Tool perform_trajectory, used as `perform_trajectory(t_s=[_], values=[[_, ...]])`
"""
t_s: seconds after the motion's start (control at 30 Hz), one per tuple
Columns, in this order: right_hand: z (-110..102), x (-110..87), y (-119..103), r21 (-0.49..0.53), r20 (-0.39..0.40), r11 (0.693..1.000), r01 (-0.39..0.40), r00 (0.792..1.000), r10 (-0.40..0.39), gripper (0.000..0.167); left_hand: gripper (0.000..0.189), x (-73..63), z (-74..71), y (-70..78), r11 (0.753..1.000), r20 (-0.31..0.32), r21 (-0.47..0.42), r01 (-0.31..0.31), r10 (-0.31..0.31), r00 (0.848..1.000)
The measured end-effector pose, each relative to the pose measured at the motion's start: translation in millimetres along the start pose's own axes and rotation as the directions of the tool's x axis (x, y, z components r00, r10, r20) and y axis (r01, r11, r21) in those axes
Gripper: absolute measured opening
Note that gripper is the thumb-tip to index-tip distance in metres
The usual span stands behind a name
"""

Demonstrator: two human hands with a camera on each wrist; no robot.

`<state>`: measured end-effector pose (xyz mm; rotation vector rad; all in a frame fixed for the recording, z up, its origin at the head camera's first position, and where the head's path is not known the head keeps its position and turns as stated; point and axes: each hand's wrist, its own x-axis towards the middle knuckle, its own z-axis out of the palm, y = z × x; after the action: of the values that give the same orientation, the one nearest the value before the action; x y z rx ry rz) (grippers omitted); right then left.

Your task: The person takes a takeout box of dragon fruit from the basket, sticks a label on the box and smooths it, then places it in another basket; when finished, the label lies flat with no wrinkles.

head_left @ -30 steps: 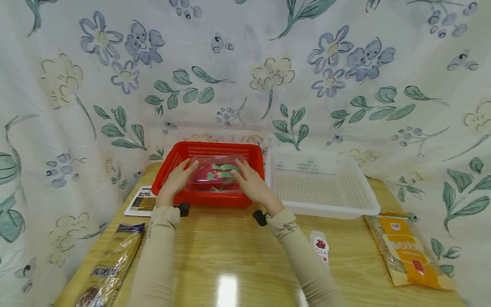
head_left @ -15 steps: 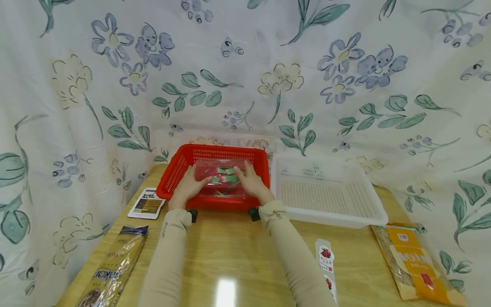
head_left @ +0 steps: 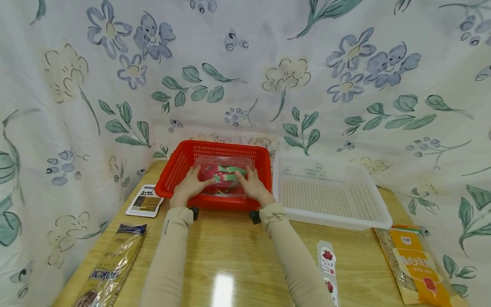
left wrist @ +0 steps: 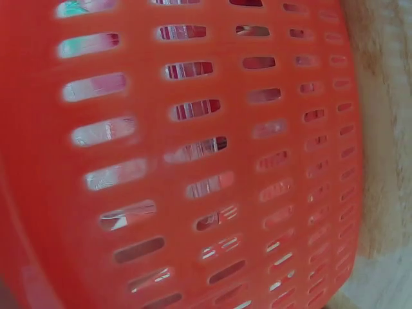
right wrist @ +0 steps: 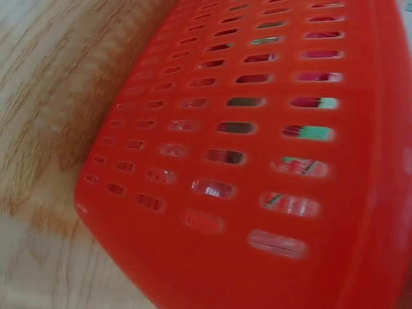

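In the head view, a clear plastic box with pink and green dragon fruit inside sits within the red slotted basket. My left hand grips the box's left side, thumb toward its top. On the opposite side my right hand holds it in the same way, thumb over the lid. Both wrist views look at the basket's outer front wall, where glimpses of clear plastic and pink show through the slots. Neither hand shows there; the basket hides them.
A white slotted basket stands to the right of the red one. On the wooden table lie a white-edged packet, a gold noodle-like pack, a sticker strip and an orange bag. A floral curtain hangs behind.
The box with the dragon fruit has gone slightly deeper into the red basket, both hands moving with it. My right hand has come closer around its side. The head view has shifted slightly.
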<state>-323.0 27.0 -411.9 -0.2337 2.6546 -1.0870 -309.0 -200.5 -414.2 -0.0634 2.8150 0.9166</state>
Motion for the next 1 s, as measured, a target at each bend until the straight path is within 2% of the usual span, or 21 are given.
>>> perform_trajectory(t_s=[0.23,0.37,0.47,0.57,0.67,0.87,1.0], values=[[2,4.0,-1,-0.029,0.034,1.000,-0.001,0.999,0.002,0.087,0.105,-0.8,-5.5,0.7,1.000,0.050,0.016,0.027,-0.027,0.998],[4,4.9,-2,-0.078,0.048,0.997,-0.015,0.999,0.019,0.094,0.107,-1.1,-8.8,-0.3,0.999,0.053,0.006,0.032,-0.032,0.998],[6,5.9,-2,-0.098,0.045,0.995,-0.028,0.998,0.033,0.099,0.109,0.8,-10.0,-1.1,0.999,0.049,0.032,0.018,-0.019,0.999],[7,8.8,-1,-0.104,0.018,0.994,-0.032,0.999,0.034,0.101,0.111,3.5,-8.9,-1.6,0.997,0.018,0.072,0.004,-0.005,1.000],[8,10.8,2,-0.092,-0.016,0.995,-0.024,1.000,0.023,0.098,0.111,4.9,-5.5,-1.8,0.995,-0.040,0.100,0.006,-0.002,0.999],[11,11.2,5,-0.050,-0.032,0.999,-0.007,0.999,0.006,0.096,0.104,2.0,4.1,-0.9,0.995,-0.127,0.098,0.014,-0.001,0.992],[13,10.0,5,-0.019,-0.027,1.000,-0.013,1.000,0.013,0.094,0.099,-1.8,9.1,0.1,0.996,-0.184,0.092,-0.014,0.031,0.982]])
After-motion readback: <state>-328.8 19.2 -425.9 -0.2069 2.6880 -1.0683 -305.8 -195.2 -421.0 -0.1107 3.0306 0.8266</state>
